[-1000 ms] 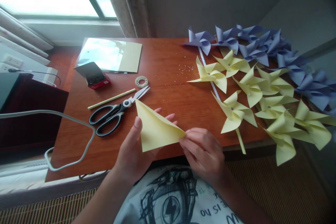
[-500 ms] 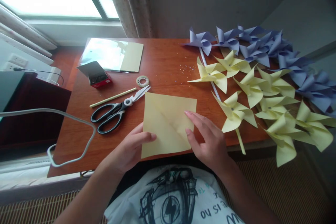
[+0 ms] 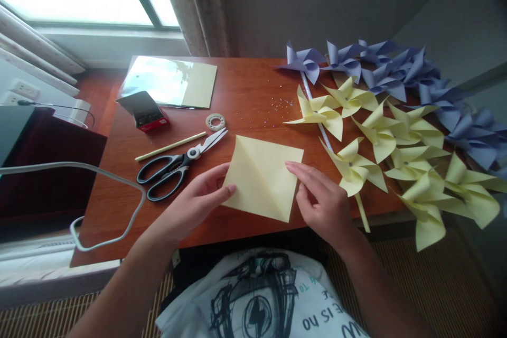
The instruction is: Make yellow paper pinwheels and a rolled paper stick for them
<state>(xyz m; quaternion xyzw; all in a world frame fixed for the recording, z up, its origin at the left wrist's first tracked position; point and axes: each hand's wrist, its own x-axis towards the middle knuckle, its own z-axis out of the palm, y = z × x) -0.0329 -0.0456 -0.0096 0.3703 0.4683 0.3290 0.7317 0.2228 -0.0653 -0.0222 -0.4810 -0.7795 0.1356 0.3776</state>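
A square sheet of yellow paper (image 3: 263, 177) with a diagonal crease is held over the near part of the table, slightly tilted. My left hand (image 3: 208, 187) grips its left edge, thumb on top and fingers underneath. At the right edge, my right hand (image 3: 322, 195) has its index fingertip on the paper, with the thumb near or behind the edge. Scissors (image 3: 180, 163) with black and grey handles lie left of the sheet, blades slightly apart. Beside them are a yellow paper stick (image 3: 170, 147) and a roll of tape (image 3: 215, 122).
Yellow pinwheels (image 3: 350, 166) and purple pinwheels (image 3: 303, 60) crowd the table's right side. An open small box (image 3: 148, 116) and a glossy pack of paper (image 3: 202, 84) sit at the back left. Paper bits (image 3: 279, 105) are scattered mid-table. A white cable (image 3: 134, 206) loops at the left edge.
The paper has turned clockwise and moved slightly up and to the right, and its crease shows more sharply. Both hands have shifted with it; my right fingers have moved along the right edge.
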